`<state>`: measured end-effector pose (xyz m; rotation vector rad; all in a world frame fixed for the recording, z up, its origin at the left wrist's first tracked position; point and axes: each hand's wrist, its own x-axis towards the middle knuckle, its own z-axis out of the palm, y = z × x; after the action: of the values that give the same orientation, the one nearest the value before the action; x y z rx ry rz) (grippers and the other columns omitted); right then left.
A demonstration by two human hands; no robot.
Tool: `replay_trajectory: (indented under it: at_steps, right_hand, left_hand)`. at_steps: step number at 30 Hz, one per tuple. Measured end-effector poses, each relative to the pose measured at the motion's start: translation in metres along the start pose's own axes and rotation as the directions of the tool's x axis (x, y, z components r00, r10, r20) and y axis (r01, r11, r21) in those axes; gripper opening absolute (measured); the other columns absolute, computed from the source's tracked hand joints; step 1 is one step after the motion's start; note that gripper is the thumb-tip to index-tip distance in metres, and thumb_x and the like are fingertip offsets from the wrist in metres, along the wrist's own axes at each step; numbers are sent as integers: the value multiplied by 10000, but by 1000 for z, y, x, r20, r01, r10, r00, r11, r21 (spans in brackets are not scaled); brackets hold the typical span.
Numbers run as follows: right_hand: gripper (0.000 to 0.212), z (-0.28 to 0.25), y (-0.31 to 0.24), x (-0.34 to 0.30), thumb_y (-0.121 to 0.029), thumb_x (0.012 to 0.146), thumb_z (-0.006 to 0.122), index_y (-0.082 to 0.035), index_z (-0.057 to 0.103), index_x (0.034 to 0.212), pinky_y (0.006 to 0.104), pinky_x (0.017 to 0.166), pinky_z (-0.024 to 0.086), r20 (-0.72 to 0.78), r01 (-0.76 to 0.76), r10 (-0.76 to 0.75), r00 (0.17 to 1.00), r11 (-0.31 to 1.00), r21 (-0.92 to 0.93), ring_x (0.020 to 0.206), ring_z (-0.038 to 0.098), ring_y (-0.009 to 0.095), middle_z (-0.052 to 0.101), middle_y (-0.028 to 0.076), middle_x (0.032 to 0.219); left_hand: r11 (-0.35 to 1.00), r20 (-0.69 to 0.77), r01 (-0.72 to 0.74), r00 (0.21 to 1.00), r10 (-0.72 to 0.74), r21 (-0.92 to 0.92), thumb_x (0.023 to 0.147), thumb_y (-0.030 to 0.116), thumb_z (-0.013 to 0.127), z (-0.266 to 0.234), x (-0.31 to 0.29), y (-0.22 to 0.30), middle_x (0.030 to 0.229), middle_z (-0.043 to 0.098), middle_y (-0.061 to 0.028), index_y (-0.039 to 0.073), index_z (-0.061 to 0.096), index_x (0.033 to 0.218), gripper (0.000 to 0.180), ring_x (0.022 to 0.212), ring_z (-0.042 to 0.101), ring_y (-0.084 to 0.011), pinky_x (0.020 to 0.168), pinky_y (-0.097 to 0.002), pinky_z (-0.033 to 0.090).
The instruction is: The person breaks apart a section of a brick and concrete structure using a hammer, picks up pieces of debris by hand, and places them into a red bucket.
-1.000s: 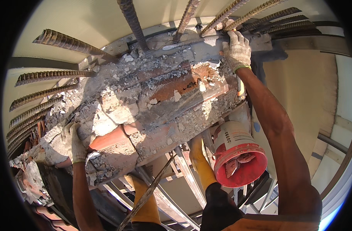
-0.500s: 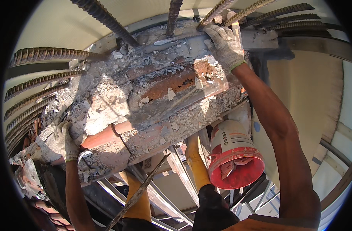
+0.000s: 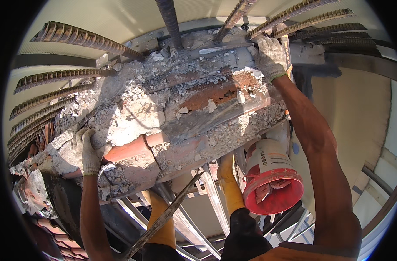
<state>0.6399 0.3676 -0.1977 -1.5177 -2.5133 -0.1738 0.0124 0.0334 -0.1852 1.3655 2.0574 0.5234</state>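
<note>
My left hand (image 3: 86,152), in a pale knitted glove, lies with fingers stretched on the rough concrete at the left end of a broken ledge (image 3: 198,124). Beside it is an exposed orange-red ridge tile (image 3: 126,150). My right hand (image 3: 270,56), gloved the same way, rests on the ledge's far right end, close to the foot of a steel reinforcing bar (image 3: 289,15). Its fingers look apart, though the tips are partly hidden. Loose grey chips and crumbled mortar cover the ledge between my hands. I see nothing held in either hand.
Several ribbed bars (image 3: 89,39) jut from the ledge's far and left sides. A white-and-red bucket (image 3: 272,174) holding broken pieces is tilted below the ledge at right. A long weathered stick (image 3: 168,213) slants near my yellow boots (image 3: 231,187), above metal beams (image 3: 213,200).
The whole view has shifted, so the ledge, bars and bucket appear farther right. Both hands keep about the same places on the ledge.
</note>
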Motion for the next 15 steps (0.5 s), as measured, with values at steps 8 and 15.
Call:
replay_trajectory:
  at_steps: [8, 15]
  right_hand:
    - [356, -11, -17, -2, -355, 1021, 712, -130, 710, 1297, 515, 1021, 526, -33, 110, -110, 993, 994, -9, 1186, 666, 375, 718, 124, 1320]
    - [314, -44, -154, 47, -320, 910, 839, -156, 712, 1145, 495, 856, 566, -343, 380, -298, 891, 902, 204, 957, 702, 318, 740, 30, 1084]
  left_hand:
    - [870, -4, -222, 969, 249, 441, 832, -103, 759, -15, 11, 27, 1414, 594, -187, 25, 619, 1330, 532, 1312, 599, -372, 1111, -422, 504]
    - [864, -7, -257, 958, 288, 433, 796, 112, 903, -19, 5, 31, 1358, 603, -215, 39, 588, 1355, 646, 1268, 605, -421, 1058, -459, 528]
